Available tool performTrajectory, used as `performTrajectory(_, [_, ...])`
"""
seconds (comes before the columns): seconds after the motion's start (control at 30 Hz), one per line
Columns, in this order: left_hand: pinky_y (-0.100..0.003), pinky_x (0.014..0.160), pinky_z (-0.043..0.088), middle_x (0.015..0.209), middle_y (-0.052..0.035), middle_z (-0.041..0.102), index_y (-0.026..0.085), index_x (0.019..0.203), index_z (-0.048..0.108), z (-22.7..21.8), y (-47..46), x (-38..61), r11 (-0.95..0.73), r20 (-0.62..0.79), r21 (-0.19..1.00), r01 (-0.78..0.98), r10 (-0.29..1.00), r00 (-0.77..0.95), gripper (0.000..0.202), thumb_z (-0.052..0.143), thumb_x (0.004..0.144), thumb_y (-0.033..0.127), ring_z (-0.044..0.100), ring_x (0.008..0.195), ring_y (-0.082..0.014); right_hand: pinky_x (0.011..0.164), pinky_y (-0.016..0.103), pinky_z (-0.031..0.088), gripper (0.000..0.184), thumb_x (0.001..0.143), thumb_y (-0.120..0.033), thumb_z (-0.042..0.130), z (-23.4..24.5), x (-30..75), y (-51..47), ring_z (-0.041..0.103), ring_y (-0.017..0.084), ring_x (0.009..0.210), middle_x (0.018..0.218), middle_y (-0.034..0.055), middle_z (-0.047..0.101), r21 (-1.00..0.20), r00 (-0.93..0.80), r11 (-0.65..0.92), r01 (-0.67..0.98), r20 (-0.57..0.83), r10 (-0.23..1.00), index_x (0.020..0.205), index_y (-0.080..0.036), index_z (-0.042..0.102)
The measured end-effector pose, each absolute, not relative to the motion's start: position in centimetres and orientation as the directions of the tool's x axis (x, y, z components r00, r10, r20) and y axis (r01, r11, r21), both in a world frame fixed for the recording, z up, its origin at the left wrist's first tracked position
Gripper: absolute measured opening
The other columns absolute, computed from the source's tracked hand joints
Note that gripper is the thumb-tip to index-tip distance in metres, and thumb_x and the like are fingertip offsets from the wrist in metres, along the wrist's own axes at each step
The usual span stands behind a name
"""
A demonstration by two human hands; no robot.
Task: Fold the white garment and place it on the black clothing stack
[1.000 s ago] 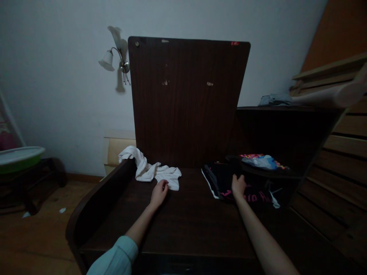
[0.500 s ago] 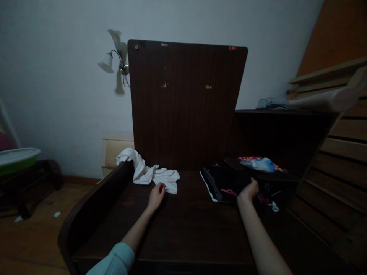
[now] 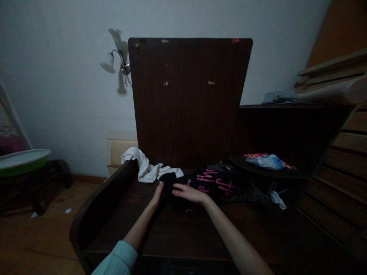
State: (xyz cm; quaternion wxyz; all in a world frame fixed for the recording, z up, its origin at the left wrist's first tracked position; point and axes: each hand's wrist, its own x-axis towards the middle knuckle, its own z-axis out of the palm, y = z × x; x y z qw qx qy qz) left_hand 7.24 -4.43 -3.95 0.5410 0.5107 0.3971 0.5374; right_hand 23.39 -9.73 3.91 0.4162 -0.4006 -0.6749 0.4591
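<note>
- A pale wall [image 3: 71, 95] is filling the background.
- The dark worktop [image 3: 200, 236] is spreading beneath both hands.
- A brown panel [image 3: 186, 114] is standing upright at the worktop's back edge.
- A dark cabinet [image 3: 281, 126] is standing on the right, with odds and ends resting on top.
- The black cloth [image 3: 212, 187], bearing pink lettering, is lying rumpled across the middle of the worktop, its left end bunching between the hands.
- The white cloth [image 3: 147, 172] is draping over the worktop's left side rail, its near edge partly hiding behind the black cloth.
- A bag [image 3: 266, 162] is lying on a low shelf of the cabinet.
- The right hand [image 3: 189, 193] is resting on the black cloth, fingers reaching left; whether it is pinching, one cannot tell.
- The left hand [image 3: 157, 195] is touching the cloth's left end, fingers partly hidden; its grip, too, one cannot tell.
</note>
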Motion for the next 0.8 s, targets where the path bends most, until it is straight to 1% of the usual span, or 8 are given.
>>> performTrajectory(0.07, [-0.034,0.078,0.047,0.095,-0.0116,0.065,0.012,0.101,0.059,-3.6,-4.8,7.0,-0.092,0.123,0.97,-0.223,0.984,0.129,0.047,0.038,0.08,0.049,0.058,0.096,-0.0237,0.085,0.03,0.043,0.024,0.064,-0.035,0.065,4.0,23.6,-10.5,0.059,0.019,0.093,0.094,-0.0016,0.067,-0.847,-0.491,0.431,0.312,0.245,0.836,0.086,-0.028,0.066])
performTrajectory(0.17, [-0.037,0.081,0.046,0.097,-0.0116,0.065,0.012,0.107,0.058,-2.7,-5.8,6.9,-0.063,0.135,0.95,-0.307,0.966,0.222,0.045,0.043,0.078,0.044,0.059,0.095,-0.0248,0.093,0.034,0.036,0.032,0.076,-0.037,0.051,5.4,26.2,-10.3,0.052,0.019,0.105,0.11,0.0032,0.06,-0.645,-0.346,0.572,0.507,0.456,0.82,0.103,-0.023,0.059])
performTrajectory(0.27, [-0.036,0.083,0.045,0.096,-0.0093,0.066,0.012,0.108,0.058,-1.6,-6.9,6.6,-0.091,0.177,0.962,-0.258,0.926,0.333,0.047,0.059,0.064,0.027,0.06,0.092,-0.025,0.096,0.045,0.028,0.051,0.063,-0.041,0.064,6.2,30.7,-9.3,0.04,0.028,0.117,0.121,0.0102,0.052,-0.42,-0.109,0.39,0.82,0.554,0.826,0.108,-0.019,0.055])
performTrajectory(0.33, [-0.035,0.084,0.044,0.094,-0.0066,0.067,0.014,0.1,0.063,-0.9,-7.3,6.1,-0.187,0.226,0.973,-0.135,0.886,0.404,0.046,0.059,0.055,0.015,0.059,0.091,-0.0245,0.091,0.044,0.032,0.054,0.053,-0.041,0.071,6.0,33.5,-9.0,0.046,0.031,0.11,0.112,0.0112,0.058,-0.326,-0.067,0.227,0.918,0.437,0.897,0.1,-0.019,0.058])
performTrajectory(0.43, [-0.034,0.082,0.043,0.078,-0.0031,0.068,0.016,0.069,0.068,0.1,-7.4,5.0,-0.376,0.312,0.92,0.109,0.873,0.374,0.03,0.049,0.05,0.006,0.06,0.084,-0.022,0.072,0.032,0.042,0.035,0.062,-0.043,0.065,5.2,34.9,-10.2,0.059,0.025,0.085,0.087,0.0065,0.065,-0.327,-0.008,0.102,0.94,0.277,0.961,0.089,-0.021,0.058])
performTrajectory(0.57, [-0.037,0.087,0.041,0.08,-0.0041,0.066,0.018,0.053,0.063,1.6,-6.9,3.0,-0.507,0.504,0.699,0.505,0.85,0.155,0.028,0.04,0.048,0.002,0.057,0.091,-0.0229,0.067,0.028,0.042,0.02,0.076,-0.032,0.053,3.9,31.1,-14.8,0.059,0.021,0.079,0.086,0.0073,0.063,-0.402,0.082,0.098,0.91,0.407,0.91,0.091,-0.019,0.056])
performTrajectory(0.7, [-0.042,0.099,0.03,0.117,-0.0059,0.055,0.02,0.071,0.066,1.9,-7.3,0.6,-0.418,0.655,0.429,0.801,0.755,0.044,0.037,0.041,0.052,0.0,0.04,0.117,-0.0265,0.071,0.023,0.043,0.019,0.072,-0.035,0.06,2.8,26.9,-19.8,0.059,0.016,0.081,0.088,0.0011,0.064,-0.546,-0.54,0.546,0.635,0.191,0.819,0.088,-0.024,0.06])
performTrajectory(0.8, [-0.041,0.099,0.03,0.121,-0.0098,0.05,0.017,0.092,0.061,0.7,-8.1,-0.4,-0.341,0.637,0.467,0.816,0.769,-0.043,0.032,0.041,0.069,0.009,0.042,0.115,-0.0245,0.077,0.023,0.042,0.017,0.078,-0.035,0.054,2.2,26.6,-20.2,0.058,0.014,0.084,0.088,0.0,0.064,-0.622,-0.619,0.576,0.531,0.179,0.765,0.087,-0.024,0.062])
